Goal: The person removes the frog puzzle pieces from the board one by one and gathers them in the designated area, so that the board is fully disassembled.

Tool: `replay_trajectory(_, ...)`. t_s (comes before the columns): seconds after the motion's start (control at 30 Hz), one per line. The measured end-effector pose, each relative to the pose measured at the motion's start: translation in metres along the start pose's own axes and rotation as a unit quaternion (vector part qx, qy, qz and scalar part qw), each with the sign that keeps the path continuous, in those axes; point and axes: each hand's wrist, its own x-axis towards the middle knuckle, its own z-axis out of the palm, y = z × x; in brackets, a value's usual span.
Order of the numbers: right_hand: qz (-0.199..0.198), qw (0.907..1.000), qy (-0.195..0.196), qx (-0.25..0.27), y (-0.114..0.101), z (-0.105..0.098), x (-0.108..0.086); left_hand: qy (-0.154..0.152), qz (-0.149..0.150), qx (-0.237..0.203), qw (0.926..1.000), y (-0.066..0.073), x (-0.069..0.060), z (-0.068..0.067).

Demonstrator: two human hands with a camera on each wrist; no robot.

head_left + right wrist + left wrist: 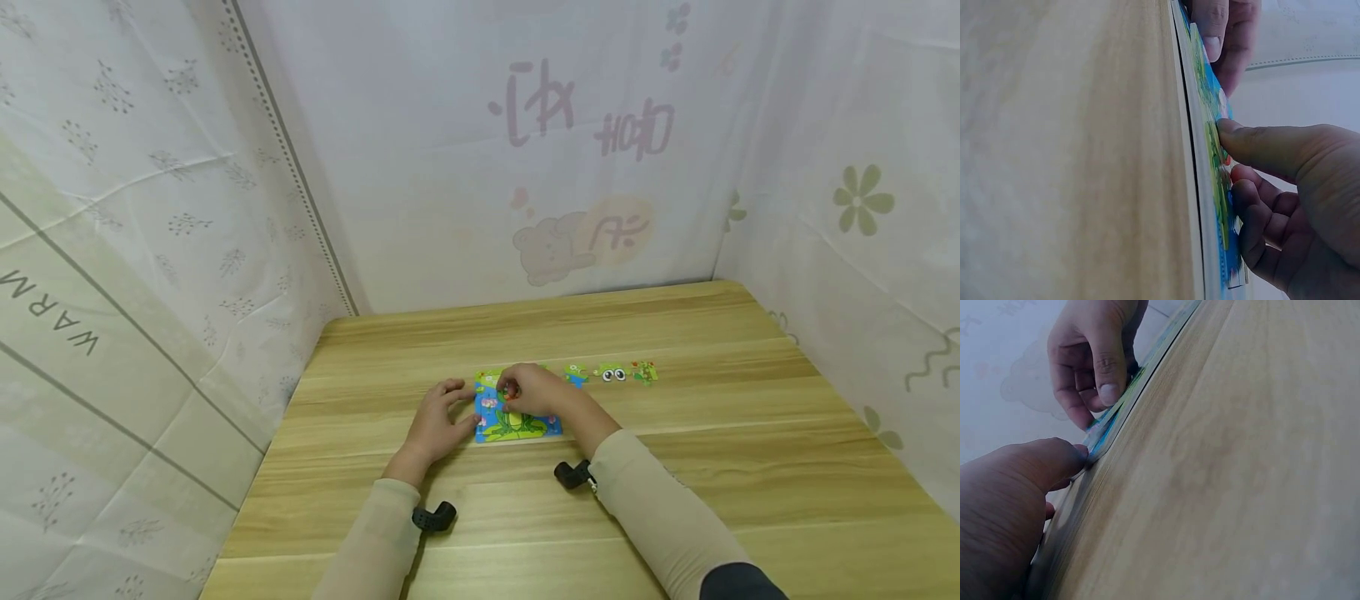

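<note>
A frog jigsaw puzzle (482,427) in blue and green lies flat on the wooden table. My left hand (433,425) rests at its left edge, thumb and fingers spread and touching the border. From above, my right hand (542,390) reaches over the upper middle of the picture, with curled fingers and thumb pinching a puzzle piece (1215,147) against the board. That piece is mostly covered by the fingers in the head view; a bit of red shows between them. The green frog body (517,427) is visible below the right hand.
Loose pieces lie in a row to the right of the puzzle: a green and blue one (575,375), one with frog eyes (610,374) and one with red and green (645,372). Printed curtains (420,167) stand behind and beside the wooden table (390,346).
</note>
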Motion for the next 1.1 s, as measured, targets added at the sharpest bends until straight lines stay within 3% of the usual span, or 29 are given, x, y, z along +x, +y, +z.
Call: replay_trajectory(1.1,-0.008,0.9998,0.019,0.005,0.0037,0.002,0.0018,-0.011,0.005,0.013,0.9998,0.0041,-0.0011,-0.0018)
